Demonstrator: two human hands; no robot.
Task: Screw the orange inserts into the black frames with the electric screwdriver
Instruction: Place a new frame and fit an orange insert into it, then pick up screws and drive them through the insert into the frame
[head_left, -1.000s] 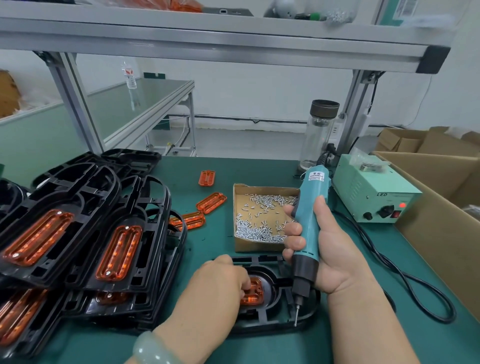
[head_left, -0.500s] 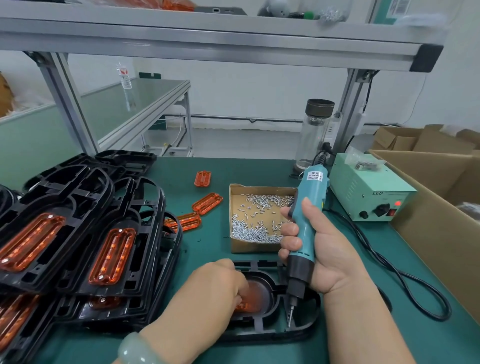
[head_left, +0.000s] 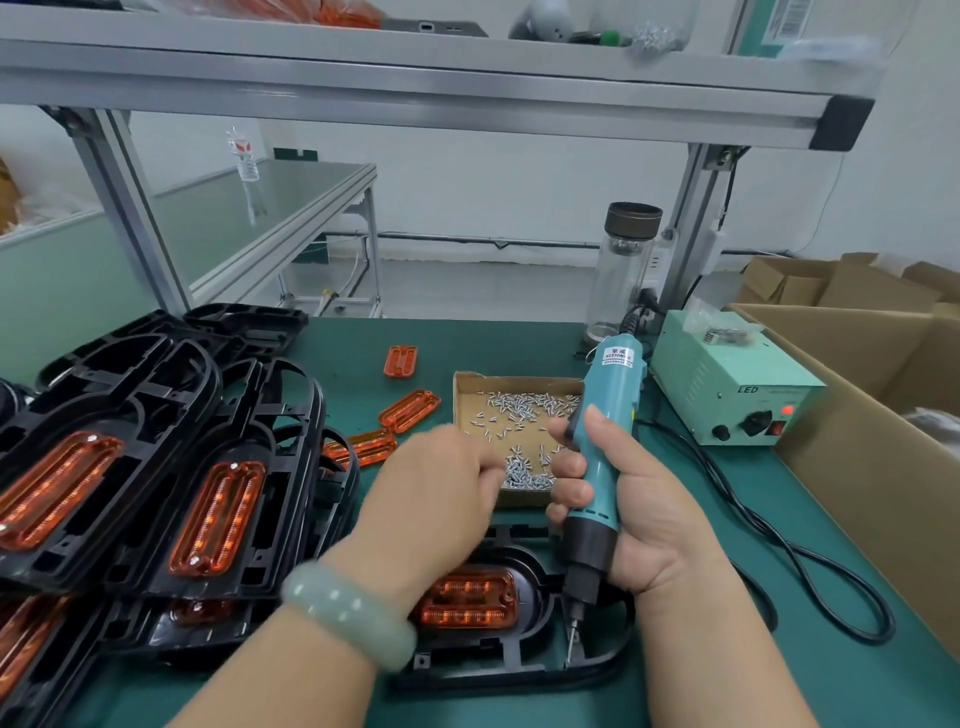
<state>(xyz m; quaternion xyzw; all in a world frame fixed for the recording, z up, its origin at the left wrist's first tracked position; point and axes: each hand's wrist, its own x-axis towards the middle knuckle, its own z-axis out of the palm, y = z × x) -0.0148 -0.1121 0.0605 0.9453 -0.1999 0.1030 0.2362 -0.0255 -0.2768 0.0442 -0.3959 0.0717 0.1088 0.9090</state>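
Green bench mat (head_left: 493, 343) covers the worktop under an aluminium shelf frame. The right hand (head_left: 641, 525) is wrapped firmly round a teal electric screwdriver (head_left: 605, 457), thumb up along its body and fingers curled across the front, holding the tool nearly upright with its black nose and thin bit pointing down. Directly below that grip lies a black plastic frame (head_left: 540, 587) flat on the mat, with a ribbed orange insert (head_left: 470, 597) seated in its oval recess just left of the bit. The bit tip is over the frame's right end; whether it touches cannot be told.

Just left of the grip, the left hand (head_left: 441, 499) is motion-blurred, fingers bent at the near edge of a shallow cardboard tray (head_left: 519, 378) of small silver screws (head_left: 524, 467); whether it pinches one cannot be told. A pale green bangle (head_left: 348, 613) circles that wrist.

Further left of the grip, loose orange inserts (head_left: 410, 410) lie on the mat, and beyond them stacked black frames (head_left: 145, 395) carry fitted orange pieces. Right of and beyond the grip sits a pale green power box (head_left: 727, 384), its black cable (head_left: 805, 561) looping over the mat.
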